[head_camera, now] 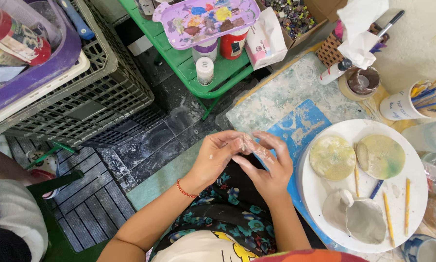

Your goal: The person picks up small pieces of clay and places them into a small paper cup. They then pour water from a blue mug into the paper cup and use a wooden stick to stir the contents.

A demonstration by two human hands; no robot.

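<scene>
I see the grey crate [96, 92] far left, green stool [213, 73] next. Left hand [217, 156] and right hand [271, 167] meet mid-frame, fingertips pinching a small clay lump [248, 144] between them. White round board [368, 187] with clay discs sits right.

My small clay & paint craft workshop, crowded corner.
I sit at a white round board [320, 194] w/ flat clay discs [332, 157], wooden modelling sticks [407, 206] & a brush cup [397, 104]; paint-smeared palette [206, 17] on a green stool [213, 77], paint jars [205, 71], plastic crates [96, 92] beside me.
</scene>
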